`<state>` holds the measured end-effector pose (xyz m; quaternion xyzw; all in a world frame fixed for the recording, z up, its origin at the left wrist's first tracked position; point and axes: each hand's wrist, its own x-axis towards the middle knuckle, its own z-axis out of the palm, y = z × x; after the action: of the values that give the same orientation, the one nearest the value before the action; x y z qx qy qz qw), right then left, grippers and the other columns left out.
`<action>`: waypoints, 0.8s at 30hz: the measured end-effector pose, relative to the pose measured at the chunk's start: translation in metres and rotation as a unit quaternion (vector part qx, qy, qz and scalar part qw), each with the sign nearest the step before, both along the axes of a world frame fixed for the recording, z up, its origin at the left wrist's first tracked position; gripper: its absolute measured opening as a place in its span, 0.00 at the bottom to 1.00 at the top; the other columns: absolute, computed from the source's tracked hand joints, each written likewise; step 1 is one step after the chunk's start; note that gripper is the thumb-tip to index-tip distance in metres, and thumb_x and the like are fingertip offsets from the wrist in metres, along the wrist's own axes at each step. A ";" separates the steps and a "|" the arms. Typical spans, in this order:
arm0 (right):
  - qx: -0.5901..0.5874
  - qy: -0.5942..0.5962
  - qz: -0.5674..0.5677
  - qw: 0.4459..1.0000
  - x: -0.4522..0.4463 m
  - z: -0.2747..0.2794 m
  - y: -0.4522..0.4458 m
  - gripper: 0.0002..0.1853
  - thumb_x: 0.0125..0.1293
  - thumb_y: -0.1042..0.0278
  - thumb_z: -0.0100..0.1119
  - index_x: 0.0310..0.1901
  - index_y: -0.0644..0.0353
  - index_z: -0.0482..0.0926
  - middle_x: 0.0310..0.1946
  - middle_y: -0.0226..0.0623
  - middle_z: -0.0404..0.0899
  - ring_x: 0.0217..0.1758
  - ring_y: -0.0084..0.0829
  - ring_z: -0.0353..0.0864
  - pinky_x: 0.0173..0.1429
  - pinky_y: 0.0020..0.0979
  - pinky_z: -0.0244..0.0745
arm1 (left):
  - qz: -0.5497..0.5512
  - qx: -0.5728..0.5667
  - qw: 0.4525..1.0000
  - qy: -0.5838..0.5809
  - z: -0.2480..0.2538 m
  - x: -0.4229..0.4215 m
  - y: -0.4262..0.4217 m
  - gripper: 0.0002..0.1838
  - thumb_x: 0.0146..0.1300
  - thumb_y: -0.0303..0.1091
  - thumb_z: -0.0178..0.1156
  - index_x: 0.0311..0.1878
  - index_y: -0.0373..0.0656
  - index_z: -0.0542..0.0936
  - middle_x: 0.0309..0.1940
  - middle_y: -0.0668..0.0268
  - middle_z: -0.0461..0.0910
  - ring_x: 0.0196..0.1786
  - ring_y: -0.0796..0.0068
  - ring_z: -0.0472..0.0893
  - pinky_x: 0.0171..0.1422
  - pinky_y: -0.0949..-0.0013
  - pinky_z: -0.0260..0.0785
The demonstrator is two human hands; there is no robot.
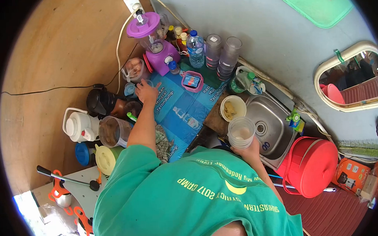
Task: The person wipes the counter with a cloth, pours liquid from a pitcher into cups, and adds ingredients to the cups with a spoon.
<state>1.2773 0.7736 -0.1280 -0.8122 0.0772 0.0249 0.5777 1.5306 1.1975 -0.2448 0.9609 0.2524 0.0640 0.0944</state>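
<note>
My left hand (147, 93) reaches over the far left of the blue printed table cover (171, 100), its fingers apart, beside a clear round rim and a light blue cup (130, 89). Whether the fingertips touch the rim is hard to tell. At the sink's near left edge, my right hand (249, 150) is wrapped round a stack of clear plastic cups (241, 132), openings facing up. Just beyond the stack stands a white tub (233, 108) with something yellowish inside. A pink container (192, 81) with a blue packet sits on the cover.
A purple blender (162, 57), a water bottle (195, 49) and stacked dark cups (229, 58) line the back. Jars and a white jug (78, 127) stand left. Right are the metal sink (272, 119), a red bucket (313, 167) and a wall mirror (352, 77).
</note>
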 end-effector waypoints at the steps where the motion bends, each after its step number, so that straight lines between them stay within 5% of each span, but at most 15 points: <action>1: -0.016 0.006 0.002 1.000 0.000 -0.001 0.001 0.39 0.37 0.75 0.80 0.57 0.63 0.74 0.51 0.38 0.82 0.54 0.33 0.81 0.61 0.35 0.74 | -0.004 0.030 1.000 0.005 -0.006 0.000 0.003 0.48 0.53 0.50 0.71 0.74 0.43 0.60 0.65 0.47 0.67 0.70 0.43 0.64 0.76 0.48 0.51; 6: -0.029 0.026 0.032 0.999 0.009 0.014 0.016 0.44 0.38 0.71 0.81 0.62 0.61 0.70 0.56 0.41 0.79 0.60 0.37 0.79 0.65 0.37 0.72 | -0.025 0.131 0.991 -0.017 0.028 -0.025 -0.010 0.43 0.55 0.48 0.70 0.72 0.42 0.65 0.68 0.46 0.66 0.69 0.43 0.66 0.75 0.50 0.56; 9: -0.008 0.016 0.037 0.999 0.019 0.006 0.021 0.44 0.38 0.70 0.81 0.62 0.61 0.70 0.55 0.40 0.79 0.60 0.36 0.79 0.65 0.36 0.72 | -0.155 -0.129 0.975 -0.090 0.111 -0.054 -0.053 0.32 0.55 0.46 0.71 0.62 0.42 0.77 0.62 0.50 0.76 0.56 0.52 0.80 0.60 0.56 0.72; 12: 0.014 0.013 0.047 0.999 0.030 0.004 0.028 0.43 0.39 0.70 0.80 0.61 0.61 0.70 0.54 0.40 0.80 0.59 0.36 0.79 0.65 0.36 0.72 | -0.394 -0.392 0.829 -0.059 0.192 -0.123 -0.121 0.25 0.54 0.40 0.73 0.55 0.43 0.83 0.51 0.58 0.85 0.39 0.61 0.86 0.44 0.61 0.78; 14: 0.029 0.007 0.062 0.998 0.038 0.004 0.035 0.43 0.39 0.70 0.80 0.61 0.61 0.70 0.54 0.39 0.80 0.59 0.36 0.80 0.65 0.36 0.73 | -0.607 -0.353 0.700 -0.131 0.206 -0.149 -0.146 0.19 0.55 0.34 0.73 0.50 0.41 0.84 0.45 0.58 0.87 0.39 0.61 0.86 0.44 0.63 0.78; 18: 0.049 -0.014 0.119 0.992 0.044 0.005 0.049 0.43 0.39 0.70 0.80 0.61 0.61 0.70 0.54 0.38 0.80 0.59 0.35 0.79 0.65 0.36 0.72 | -0.624 -0.334 0.699 -0.100 0.197 -0.163 -0.152 0.06 0.57 0.27 0.69 0.37 0.38 0.86 0.37 0.59 0.87 0.37 0.59 0.86 0.42 0.63 0.79; 21: 0.075 -0.011 0.138 0.988 0.046 0.011 0.055 0.46 0.39 0.70 0.80 0.64 0.61 0.69 0.57 0.38 0.79 0.61 0.34 0.78 0.67 0.36 0.71 | -0.554 -0.353 0.721 -0.220 0.218 -0.166 -0.146 0.06 0.56 0.24 0.69 0.37 0.37 0.85 0.33 0.59 0.86 0.35 0.58 0.85 0.40 0.64 0.78; 24: 0.097 0.006 0.145 0.985 0.047 0.012 0.058 0.49 0.39 0.70 0.80 0.67 0.61 0.67 0.60 0.38 0.78 0.64 0.33 0.77 0.69 0.35 0.69 | -0.553 -0.311 0.742 -0.216 0.237 -0.167 -0.140 0.06 0.54 0.21 0.69 0.37 0.36 0.85 0.31 0.58 0.84 0.34 0.61 0.85 0.40 0.67 0.78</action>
<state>1.3247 0.8312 -0.1158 -0.7547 -0.0408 0.1210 0.6435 1.3637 1.0576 -0.0082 0.8095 -0.3442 0.1241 0.4591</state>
